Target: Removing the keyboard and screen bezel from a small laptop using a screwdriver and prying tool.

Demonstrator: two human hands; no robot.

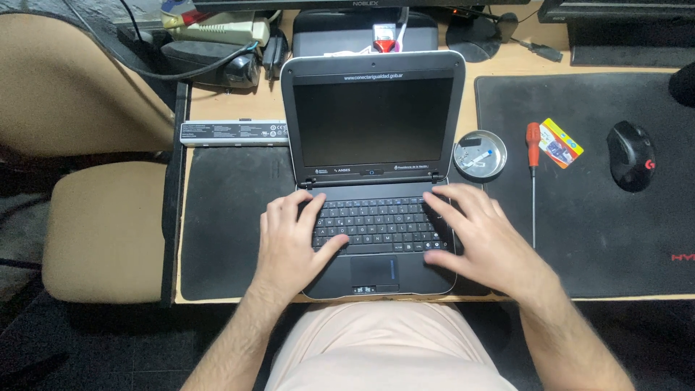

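Head view, looking down at a table.

- Small laptop: grey-rimmed, lid raised, screen dark, standing at the table's near edge, partly on a black mat.
- Left hand: fingers spread and flat on the left part of the keyboard, thumb angled toward the lower key rows; holds nothing.
- Right hand: fingers spread over the right end of the keyboard and the laptop's right edge (whether the fingertips press keys or only rest cannot be told); holds nothing.
- Touchpad: uncovered, between the two wrists.
- Long grey battery pack: left of the screen, lying flat.
- Round metal tin: just right of the screen, small parts inside.
- Screwdriver, orange handle: on the large black pad, beside a yellow card.
- Black mouse: far right on the pad.
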